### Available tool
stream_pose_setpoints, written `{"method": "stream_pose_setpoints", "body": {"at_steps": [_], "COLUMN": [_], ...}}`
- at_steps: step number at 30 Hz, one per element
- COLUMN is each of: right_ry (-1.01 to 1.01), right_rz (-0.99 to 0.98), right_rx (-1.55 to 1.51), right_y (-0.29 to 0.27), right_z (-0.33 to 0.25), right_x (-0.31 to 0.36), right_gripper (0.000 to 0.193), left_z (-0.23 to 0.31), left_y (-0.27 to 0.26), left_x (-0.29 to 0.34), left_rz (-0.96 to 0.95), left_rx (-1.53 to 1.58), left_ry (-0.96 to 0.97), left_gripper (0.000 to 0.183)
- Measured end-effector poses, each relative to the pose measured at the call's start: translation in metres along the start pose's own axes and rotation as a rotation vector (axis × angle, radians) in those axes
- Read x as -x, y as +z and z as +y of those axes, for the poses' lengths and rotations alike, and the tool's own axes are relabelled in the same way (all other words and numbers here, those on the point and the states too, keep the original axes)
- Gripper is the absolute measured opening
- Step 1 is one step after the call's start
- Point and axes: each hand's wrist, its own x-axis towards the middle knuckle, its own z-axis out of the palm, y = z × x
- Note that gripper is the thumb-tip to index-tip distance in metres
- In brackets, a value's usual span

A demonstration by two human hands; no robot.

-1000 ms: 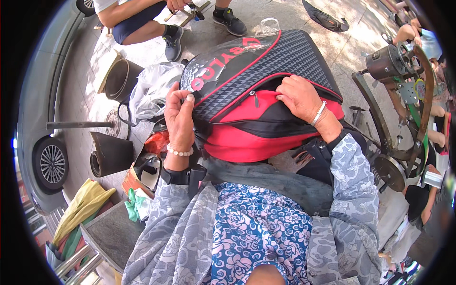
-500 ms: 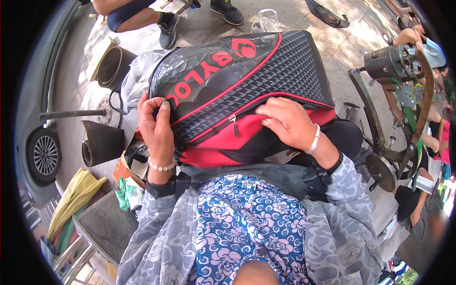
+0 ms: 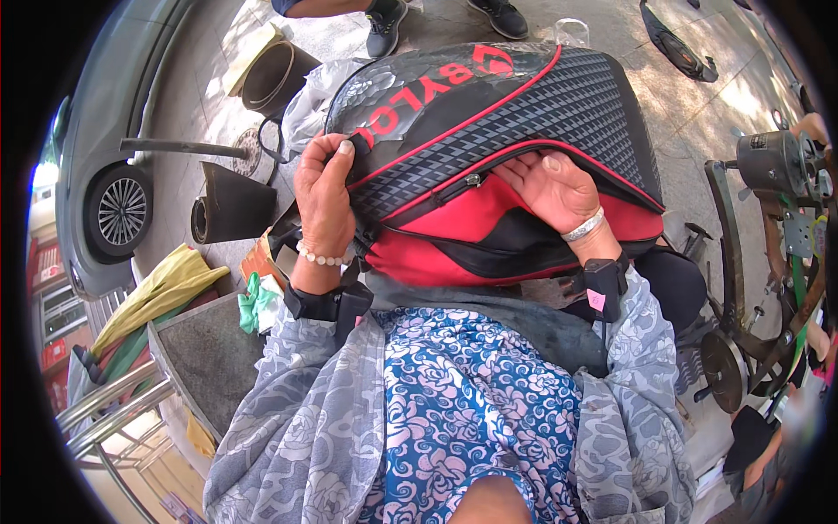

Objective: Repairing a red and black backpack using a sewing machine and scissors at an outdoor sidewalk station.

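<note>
A large black, grey and red bag (image 3: pixel 524 118) lies across my lap, with peeling glossy material along its far side. My left hand (image 3: pixel 325 192) pinches a small black piece at the bag's left edge between thumb and fingers. Palm up, my right hand (image 3: pixel 554 192) has its fingers stretched under the red-piped edge of a zipped opening, and the fingertips are partly hidden there. A metal zipper slider (image 3: pixel 473 181) sits on the zip to the left of that hand. Red and black fabric sags below the opening.
At right stands a hand-cranked metal machine (image 3: pixel 759 262). On the left are a dark rolled sheet (image 3: pixel 236 205), a bucket-like container (image 3: pixel 275 79), a grey tray (image 3: pixel 209 345) and a parked car (image 3: pixel 113 113). Another person's shoes (image 3: pixel 384 31) are beyond the bag.
My right hand has turned from palm down to palm up, its fingers moving under the zip edge. The opening gapes wider. My left hand keeps its pinch; the view has shifted.
</note>
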Motion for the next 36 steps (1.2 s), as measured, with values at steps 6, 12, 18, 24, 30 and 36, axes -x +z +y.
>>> {"method": "stream_pose_setpoints", "body": {"at_steps": [6,12,18,24,30,36], "right_ry": [0.226,-0.035,0.444,0.16,0.35,0.411], "right_rz": [0.042,0.02,0.031,-0.012,-0.045,-0.055], "right_rx": [0.861,0.342,0.888,0.579,0.762,0.933], "right_y": [0.024,0.012,0.014,0.014,0.008,0.01], "right_z": [-0.015,0.007,-0.013,0.003,-0.007,-0.012], "right_x": [-0.019,-0.024,-0.032,-0.036,-0.043,-0.046], "right_gripper": [0.043,0.041,0.025,0.029,0.024,0.027], "left_z": [0.001,0.006,-0.001,0.028,0.028,0.033], "left_y": [0.003,0.004,-0.004,-0.021,0.002,0.015], "left_x": [0.002,0.0,0.0,0.006,0.042,0.036], "left_rz": [-0.004,-0.042,-0.036,0.051,-0.274,-0.328], "left_rx": [0.026,0.046,0.04,-0.376,-0.058,-0.329], "left_ry": [-0.018,-0.051,-0.082,0.402,-0.298,-0.28], "left_gripper": [0.007,0.007,0.007,0.01,0.008,0.009]}}
